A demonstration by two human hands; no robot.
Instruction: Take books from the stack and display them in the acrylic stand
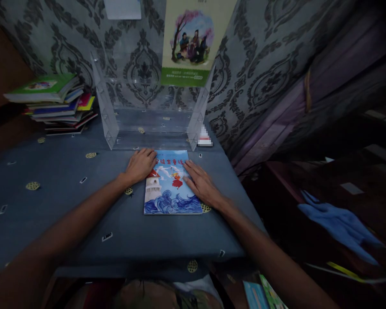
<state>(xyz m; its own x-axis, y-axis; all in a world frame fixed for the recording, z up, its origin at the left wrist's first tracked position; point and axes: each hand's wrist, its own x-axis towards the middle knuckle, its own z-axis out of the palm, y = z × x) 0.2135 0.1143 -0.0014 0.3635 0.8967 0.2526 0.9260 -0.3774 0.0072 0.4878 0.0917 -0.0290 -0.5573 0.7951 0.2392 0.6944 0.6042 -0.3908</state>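
A blue picture book [172, 195] lies closed on the cloth-covered table, its cover showing a lighthouse, waves and red Chinese characters. My left hand [142, 164] rests at its upper left edge, palm down, with the fingers reaching onto the cover. On the right edge lies my right hand [202, 182], fingers stretched out over the cover. Neither hand grips the book. Just behind it stands a clear plastic rack [152, 139] with transparent side panels.
A cream and green book [188, 47] is upright at the rack's top. Several stacked books [58, 101] stand at the back left. A small white and red object [205, 138] is by the rack's right side. Beyond the table's right edge hangs blue cloth [337, 221]. Books [257, 296] show below the front edge.
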